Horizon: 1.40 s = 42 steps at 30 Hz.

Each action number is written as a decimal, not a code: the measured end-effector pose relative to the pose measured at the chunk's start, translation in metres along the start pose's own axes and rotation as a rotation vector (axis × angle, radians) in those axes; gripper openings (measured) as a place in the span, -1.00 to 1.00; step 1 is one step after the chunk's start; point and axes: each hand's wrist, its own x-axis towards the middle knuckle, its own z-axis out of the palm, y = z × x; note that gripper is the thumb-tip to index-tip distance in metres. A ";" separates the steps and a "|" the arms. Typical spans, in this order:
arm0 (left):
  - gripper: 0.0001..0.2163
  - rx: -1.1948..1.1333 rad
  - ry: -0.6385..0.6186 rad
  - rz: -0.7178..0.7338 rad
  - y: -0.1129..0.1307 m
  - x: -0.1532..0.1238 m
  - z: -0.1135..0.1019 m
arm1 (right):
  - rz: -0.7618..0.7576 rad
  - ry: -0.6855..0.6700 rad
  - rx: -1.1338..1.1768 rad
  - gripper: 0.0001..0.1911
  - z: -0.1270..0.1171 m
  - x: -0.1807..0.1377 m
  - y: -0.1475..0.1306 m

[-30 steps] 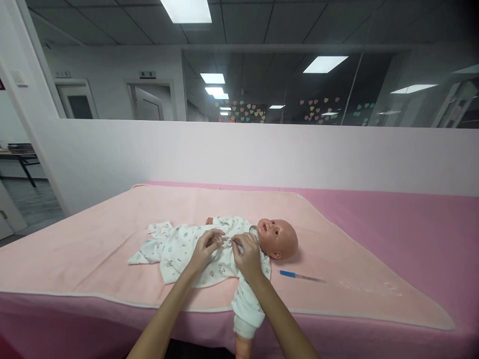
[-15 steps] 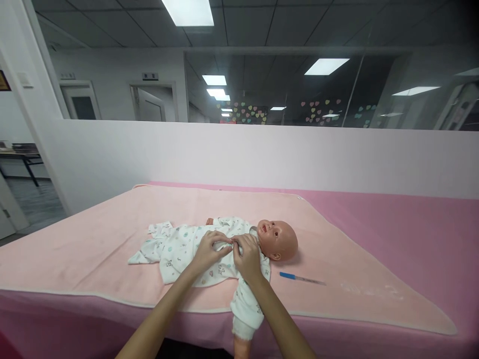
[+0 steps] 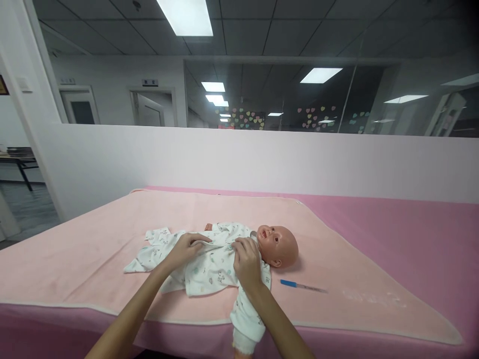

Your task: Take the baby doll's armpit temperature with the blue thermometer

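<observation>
Room: a white half-wall (image 3: 284,164) with dark glass (image 3: 254,87) above it, behind a pink-covered desk (image 3: 396,227) overlaid by a peach pad (image 3: 105,259).
Baby doll: on its back near the pad's front edge, long axis roughly parallel to that edge, bald head (image 3: 280,247) toward the desk's right side.
Printed white baby garment (image 3: 209,276): on the doll, its front creased between the two hands, the leg ends pointing left.
Right hand (image 3: 247,260): fingertips bunched on the garment at the chest, gripping cloth; it is the nearer to the head.
Left hand (image 3: 187,248): fingers curved over the garment at the belly, left of the other; whether they pinch cloth, I cannot tell.
Near sleeve (image 3: 247,319): hangs over the pad's front edge, partly covered by the right forearm.
Left forearm: crosses over the garment's lower part.
Blue-capped pen (image 3: 304,286): between head and front edge, right of the right forearm, apart from both hands.
</observation>
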 end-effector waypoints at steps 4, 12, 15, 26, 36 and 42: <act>-0.71 -0.091 0.097 -0.008 -0.014 -0.008 0.010 | -0.241 -0.166 -0.045 -0.76 0.005 0.009 -0.020; -0.72 -0.031 0.298 0.166 -0.027 -0.023 0.035 | -0.089 -0.322 -0.149 -0.85 0.012 0.006 -0.038; -0.72 0.094 0.334 0.240 -0.029 -0.027 0.039 | -0.051 -0.302 -0.132 -0.86 0.009 0.003 -0.034; -0.76 0.270 0.340 0.303 -0.016 -0.033 0.042 | -0.110 -0.290 -0.039 -0.84 0.007 0.003 -0.032; -0.81 0.336 0.373 0.367 -0.007 -0.036 0.045 | -0.099 -0.251 0.165 -0.85 0.005 0.005 -0.030; -0.84 0.352 0.354 0.380 -0.006 -0.035 0.046 | -0.083 -0.208 0.212 -0.84 0.007 0.003 -0.027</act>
